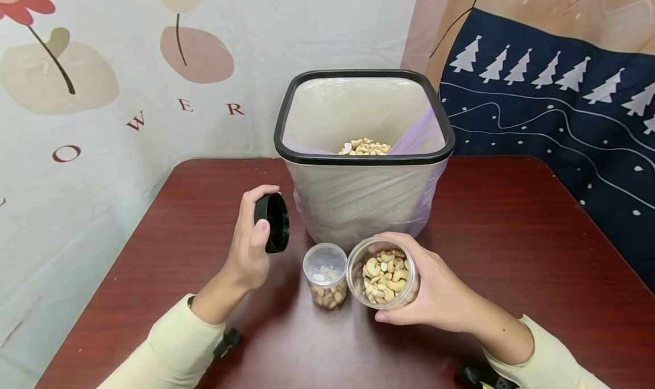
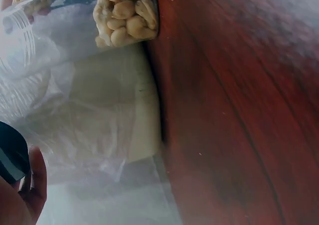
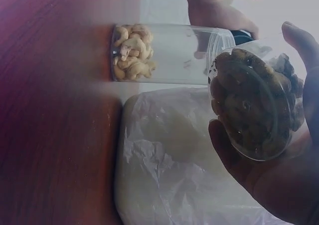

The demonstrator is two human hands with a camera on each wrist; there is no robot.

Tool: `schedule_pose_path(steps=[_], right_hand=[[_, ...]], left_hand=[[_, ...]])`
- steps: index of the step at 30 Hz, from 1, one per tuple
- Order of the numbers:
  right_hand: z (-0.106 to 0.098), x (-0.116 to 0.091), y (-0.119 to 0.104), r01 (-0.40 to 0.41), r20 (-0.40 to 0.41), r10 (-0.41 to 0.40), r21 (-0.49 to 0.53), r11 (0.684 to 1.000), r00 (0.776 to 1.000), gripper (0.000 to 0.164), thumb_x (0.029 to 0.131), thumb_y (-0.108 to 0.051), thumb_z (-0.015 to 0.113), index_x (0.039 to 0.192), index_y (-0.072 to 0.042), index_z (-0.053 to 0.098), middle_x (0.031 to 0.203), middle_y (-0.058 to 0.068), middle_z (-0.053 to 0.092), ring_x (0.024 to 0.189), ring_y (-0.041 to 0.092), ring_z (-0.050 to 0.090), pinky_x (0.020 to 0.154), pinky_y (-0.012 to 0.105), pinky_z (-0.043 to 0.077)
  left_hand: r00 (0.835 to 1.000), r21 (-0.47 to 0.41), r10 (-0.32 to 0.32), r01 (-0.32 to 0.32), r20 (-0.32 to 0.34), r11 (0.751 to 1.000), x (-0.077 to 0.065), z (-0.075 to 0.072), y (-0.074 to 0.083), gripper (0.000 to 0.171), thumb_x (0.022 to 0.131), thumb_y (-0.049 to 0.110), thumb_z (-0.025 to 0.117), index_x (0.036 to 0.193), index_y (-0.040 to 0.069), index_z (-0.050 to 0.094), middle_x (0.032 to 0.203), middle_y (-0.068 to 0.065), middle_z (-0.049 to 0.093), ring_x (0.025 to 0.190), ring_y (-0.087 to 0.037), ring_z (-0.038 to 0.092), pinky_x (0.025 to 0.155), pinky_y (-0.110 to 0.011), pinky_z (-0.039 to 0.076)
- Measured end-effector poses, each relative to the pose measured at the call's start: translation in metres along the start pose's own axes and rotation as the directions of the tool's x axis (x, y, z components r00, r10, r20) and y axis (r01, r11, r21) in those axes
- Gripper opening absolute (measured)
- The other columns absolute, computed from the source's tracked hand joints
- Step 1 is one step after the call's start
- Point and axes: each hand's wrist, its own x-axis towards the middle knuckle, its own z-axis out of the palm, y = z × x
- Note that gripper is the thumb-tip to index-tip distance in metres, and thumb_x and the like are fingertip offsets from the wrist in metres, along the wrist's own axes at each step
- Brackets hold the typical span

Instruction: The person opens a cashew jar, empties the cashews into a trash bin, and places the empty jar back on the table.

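Observation:
My left hand holds a black round lid between thumb and fingers, its hollow side turned to the right, above the table left of the jars. In my right hand is a clear plastic jar, gripped around its side and tilted so its open mouth faces me. Cashews lie inside it. Just left of it, a second clear jar stands upright on the table with cashews in its lower part. The right wrist view shows the held jar's base near the standing jar's threaded neck.
Behind the jars stands a pale bin with a black rim and a thin plastic liner; more cashews show inside. All stand on a reddish-brown table. Printed cloths hang behind it.

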Motion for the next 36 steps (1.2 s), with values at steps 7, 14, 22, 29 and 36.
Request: schedule_pose_path(steps=[7,14,22,29,36], right_hand=[[0.000,-0.001,0.000,0.006,-0.003,-0.006,-0.012,1.000,1.000,0.097,0.061,-0.026,0.097,0.142,-0.023,0.043,0.127,-0.007,0.062,0.114,0.009,0.060,0.101,0.015,0.042],[0.000,-0.001,-0.001,0.004,-0.004,-0.004,-0.020,1.000,1.000,0.098,0.060,-0.026,0.097,0.143,-0.022,0.043,0.127,-0.007,0.062,0.115,0.010,0.060,0.101,0.015,0.042],[0.000,0.000,0.000,0.009,-0.003,-0.009,-0.019,1.000,1.000,0.099,0.059,-0.023,0.097,0.142,-0.022,0.044,0.127,-0.006,0.062,0.115,0.010,0.060,0.101,0.016,0.042],[0.000,-0.001,0.000,0.011,-0.003,-0.011,-0.018,1.000,1.000,0.099,0.059,-0.022,0.097,0.142,-0.022,0.044,0.127,-0.007,0.062,0.115,0.010,0.060,0.101,0.016,0.042],[0.000,-0.001,0.000,0.013,-0.006,-0.013,-0.022,1.000,1.000,0.096,0.062,-0.029,0.096,0.142,-0.023,0.044,0.127,-0.007,0.062,0.115,0.009,0.060,0.101,0.015,0.042]], left_hand=[[0.997,0.060,-0.071,0.069,0.034,0.996,-0.002,-0.007,-0.007,0.051,0.093,0.023,0.039,0.139,0.001,0.043,0.124,-0.019,0.049,0.097,-0.022,0.049,0.082,-0.024,0.041],[0.988,0.102,-0.132,0.123,0.078,0.987,-0.004,-0.015,-0.012,0.054,0.088,0.019,0.049,0.139,0.005,0.040,0.120,-0.017,0.052,0.089,-0.015,0.052,0.078,-0.018,0.044],[0.967,0.226,-0.205,0.167,0.153,0.960,-0.009,-0.023,-0.015,0.061,0.089,0.019,0.059,0.146,0.013,0.038,0.120,-0.012,0.050,0.091,-0.017,0.054,0.086,-0.025,0.044],[0.933,0.284,-0.307,0.247,0.190,0.926,-0.011,-0.028,-0.014,0.061,0.089,0.021,0.067,0.144,0.016,0.041,0.120,-0.007,0.049,0.095,-0.021,0.059,0.089,-0.031,0.045],[0.906,0.338,-0.359,0.273,0.224,0.901,-0.012,-0.031,-0.016,0.060,0.089,0.026,0.070,0.142,0.016,0.041,0.118,-0.006,0.049,0.099,-0.022,0.059,0.091,-0.047,0.047]])
